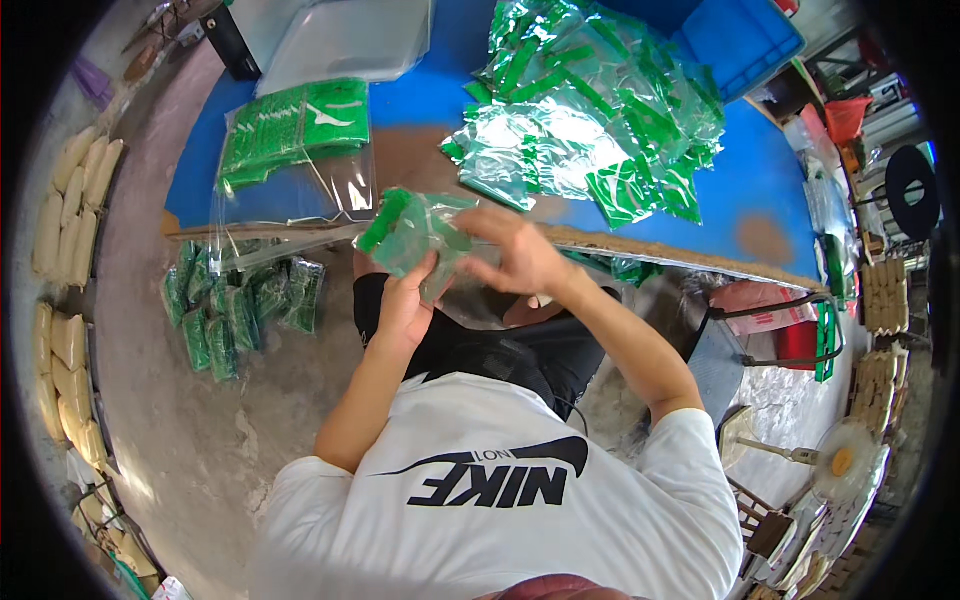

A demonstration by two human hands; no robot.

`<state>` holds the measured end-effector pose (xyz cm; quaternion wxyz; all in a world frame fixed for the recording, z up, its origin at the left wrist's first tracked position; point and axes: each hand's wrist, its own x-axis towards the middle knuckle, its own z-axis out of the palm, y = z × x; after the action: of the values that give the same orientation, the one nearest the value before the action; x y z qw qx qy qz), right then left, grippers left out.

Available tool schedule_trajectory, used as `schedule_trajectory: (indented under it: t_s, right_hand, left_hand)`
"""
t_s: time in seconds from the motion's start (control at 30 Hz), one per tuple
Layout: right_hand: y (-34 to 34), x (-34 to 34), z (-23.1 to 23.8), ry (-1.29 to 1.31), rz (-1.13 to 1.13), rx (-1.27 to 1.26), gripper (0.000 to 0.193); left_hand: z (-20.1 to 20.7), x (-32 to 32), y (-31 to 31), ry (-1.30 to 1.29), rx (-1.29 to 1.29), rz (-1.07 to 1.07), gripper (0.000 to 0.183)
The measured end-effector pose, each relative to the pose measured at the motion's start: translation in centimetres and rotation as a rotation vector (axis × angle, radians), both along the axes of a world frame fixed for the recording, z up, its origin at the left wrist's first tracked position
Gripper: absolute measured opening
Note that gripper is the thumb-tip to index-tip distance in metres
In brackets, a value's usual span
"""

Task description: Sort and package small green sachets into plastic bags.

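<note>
Clear plastic bags with green strips (405,245), a small overlapping bunch, are in front of me at the table's near edge. My left hand (405,310) grips their lower edge, thumb on top. At their right side is my right hand (520,255), thumb and fingers apart, fingertips at the plastic; whether they pinch any of it is hard to see. Just left of the bunch, a large clear bag (345,185) holds a neat row of green-topped packets (295,130). A loose, shiny heap of similar green-and-clear bags (600,110) spreads across the table's right half.
The blue table (740,190) has a worn front edge. A blue crate (735,45) stands at its back right, clear plastic sheets (345,40) at its back left. Filled green bundles (240,310) lie on the floor at left. A cart (720,350) and fan (840,460) stand at right.
</note>
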<state>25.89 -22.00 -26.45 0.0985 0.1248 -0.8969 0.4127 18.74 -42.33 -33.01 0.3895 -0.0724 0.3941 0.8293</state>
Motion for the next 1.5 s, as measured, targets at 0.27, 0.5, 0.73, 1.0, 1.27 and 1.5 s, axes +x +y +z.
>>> schedule_trajectory:
  t_s: [0.27, 0.5, 0.73, 1.0, 1.27, 1.5]
  right_hand:
    - [2.3, -0.8, -2.1, 0.253, -0.08, 0.503, 0.047]
    - [0.3, -3.6, 4.9, 0.025, -0.89, -0.218, 0.025]
    - [0.2, -6.1, -0.6, 0.154, -0.291, 0.558, 0.035]
    - [-0.9, -5.2, -0.2, 0.19, -0.176, 0.61, 0.039]
    - [-1.2, -3.8, -1.7, 0.084, -0.061, 0.305, 0.05]
    - [1.9, -3.5, -0.5, 0.12, -0.26, 0.656, 0.052]
  left_hand:
    - [2.0, -0.1, -2.1, 0.133, -0.093, 0.096, 0.029]
    - [3.9, 0.3, -2.1, 0.166, 0.049, 0.032, 0.029]
    - [0.3, 1.9, -4.5, -0.15, 0.122, -0.032, 0.039]
    - [0.7, 2.8, -3.6, -0.098, 0.15, -0.011, 0.05]
    - [0.3, 0.8, -1.1, -0.227, 0.165, 0.111, 0.031]
    - [0.6, 0.8, -2.1, 0.056, -0.004, 0.039, 0.031]
